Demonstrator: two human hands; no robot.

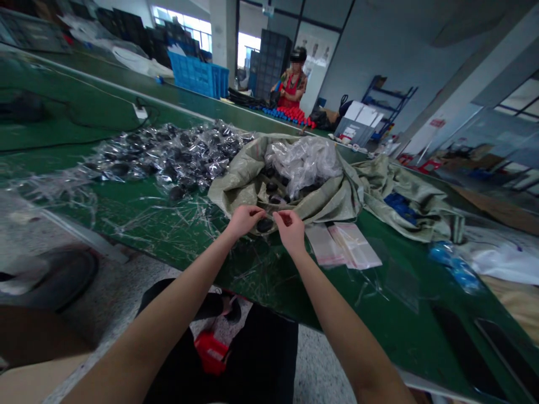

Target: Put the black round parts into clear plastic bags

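Observation:
My left hand (246,219) and my right hand (291,229) face each other at the near edge of an open woven sack (236,193). Both are closed in a pinch at the top of a small clear plastic bag, whose film is hard to make out. A dark rounded piece (265,225) hangs between and just below my fingertips, seemingly inside that bag. Within the sack lie more dark pieces (272,187) and a heap of crumpled clear plastic (305,165). Right of my right hand, flat clear bags (353,245) lie stacked on the green table (261,280).
Many bagged dark pieces (185,151) are piled on the left, with plastic strips (126,219) scattered nearby. A second sack (421,207), blue-wrapped bundles (457,266) and dark phone-like slabs (467,350) lie right. Across the table stands a person (293,84) near red and blue pieces and a blue crate (197,76).

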